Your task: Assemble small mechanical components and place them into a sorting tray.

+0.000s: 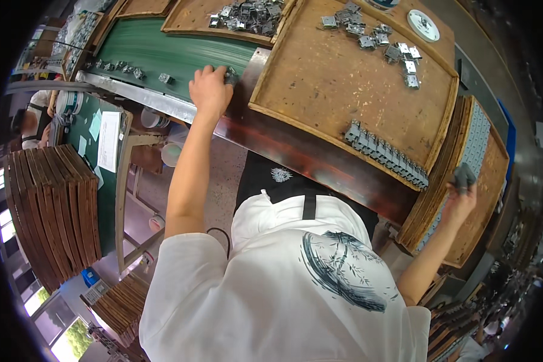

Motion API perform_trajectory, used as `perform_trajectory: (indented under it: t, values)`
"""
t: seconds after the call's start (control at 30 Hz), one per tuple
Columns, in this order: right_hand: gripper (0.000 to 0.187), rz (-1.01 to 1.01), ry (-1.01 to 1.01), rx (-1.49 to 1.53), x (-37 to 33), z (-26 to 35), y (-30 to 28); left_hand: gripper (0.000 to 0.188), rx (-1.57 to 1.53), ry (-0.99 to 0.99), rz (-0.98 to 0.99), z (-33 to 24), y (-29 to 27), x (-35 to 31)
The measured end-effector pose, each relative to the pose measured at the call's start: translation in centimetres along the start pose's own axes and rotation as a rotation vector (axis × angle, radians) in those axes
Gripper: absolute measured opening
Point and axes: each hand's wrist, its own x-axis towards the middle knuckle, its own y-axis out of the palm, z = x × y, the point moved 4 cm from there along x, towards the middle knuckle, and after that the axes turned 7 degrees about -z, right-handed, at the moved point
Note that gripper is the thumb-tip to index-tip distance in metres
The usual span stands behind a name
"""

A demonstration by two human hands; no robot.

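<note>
My left hand (211,90) is over the near right end of a green belt (163,51), its fingers curled around a small metal part (230,76) that shows at its right side. More loose metal parts (139,73) lie along the belt's near edge to the left. On the far right my right hand (460,202) is closed on a dark grey block-shaped part (464,178), raised over a tray of grey parts. A row of metal parts (386,153) lines the near edge of the wooden tray (344,90) between my hands.
Loose metal parts (380,39) and a white round lid (423,25) are at the back right. Another wooden tray (187,23) holds a pile of parts (250,16). Grey pieces (478,136) fill a tray at right. Stacked wooden trays (51,211) stand left; a person (39,117) is beyond.
</note>
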Motion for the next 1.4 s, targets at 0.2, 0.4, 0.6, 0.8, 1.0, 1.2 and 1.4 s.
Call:
perform_trajectory:
  t: [0.2, 0.4, 0.6, 0.8, 1.0, 1.2, 1.4]
  values:
    - [0.038, 0.204, 0.108, 0.067, -4.5, 1.5, 10.2, 0.031, -1.609, -0.531, 0.389, -7.4, -4.5, -2.9]
    - [0.033, 0.348, 0.134, 0.085, -8.9, 3.9, 15.7, 0.05, -2.342, -0.649, 0.731, -16.0, -5.6, -7.8]
    - [0.034, 0.359, 0.182, 0.113, -10.8, 4.3, 16.2, 0.05, -2.25, -0.389, 0.916, -20.9, -7.9, -8.8]
    - [0.023, 0.563, 0.088, -0.207, -12.3, 5.9, 15.7, 0.046, -1.972, -0.04, 0.699, -22.1, -8.9, -9.7]
    - [0.028, 0.532, -0.599, -0.599, -12.0, 7.9, 15.9, 0.04, -1.75, 0.041, 0.784, -22.2, -9.5, -10.0]
    - [0.025, 0.524, -0.723, -0.672, -12.3, 7.7, 16.2, 0.043, -1.686, 0.108, 0.737, -23.7, -10.7, -11.0]
    - [0.025, 0.399, -0.805, -0.742, -12.8, 5.0, 16.8, 0.062, -1.39, 0.181, 0.541, -24.9, -10.1, -12.5]
